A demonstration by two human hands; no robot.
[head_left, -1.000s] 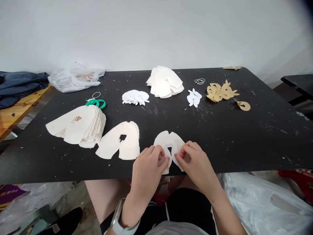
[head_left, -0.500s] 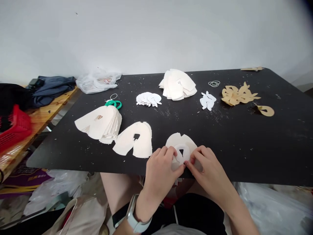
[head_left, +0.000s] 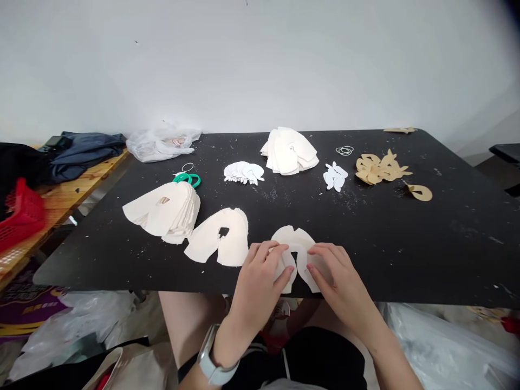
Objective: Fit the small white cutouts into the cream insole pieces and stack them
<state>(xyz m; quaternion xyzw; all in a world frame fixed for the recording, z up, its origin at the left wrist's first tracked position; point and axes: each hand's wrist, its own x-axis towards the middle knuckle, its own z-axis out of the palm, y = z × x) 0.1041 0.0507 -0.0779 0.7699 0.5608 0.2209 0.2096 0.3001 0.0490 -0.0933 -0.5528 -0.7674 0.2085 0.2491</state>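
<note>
Close to the table's front edge lies an arch-shaped cream cutout (head_left: 287, 234) with a notch at its top and a small central hole. A thinner white horseshoe-shaped piece (head_left: 303, 264) lies over it around the hole, legs pointing at me. My left hand (head_left: 260, 273) rests on the left side of these pieces, thumb and fingers apart. On the right side, my right hand (head_left: 341, 273) touches them with fingertips and thumb, also spread. Both hands partly cover the pieces. Another cream cutout (head_left: 233, 238) lies just left, beside a thick stack of them (head_left: 156, 208).
Green-handled scissors (head_left: 190, 180) sit behind the stack. Farther back are a cream pile (head_left: 290, 151), small white cutouts (head_left: 244, 172), more white pieces (head_left: 335, 177), rubber bands (head_left: 344, 151) and tan cutouts (head_left: 379, 169). A plastic bag (head_left: 162, 142) lies at the back left.
My hands have moved apart and their fingers have loosened from a pinch. The white piece's legs now lie spread over the cream cutout. The view has shifted slightly.
</note>
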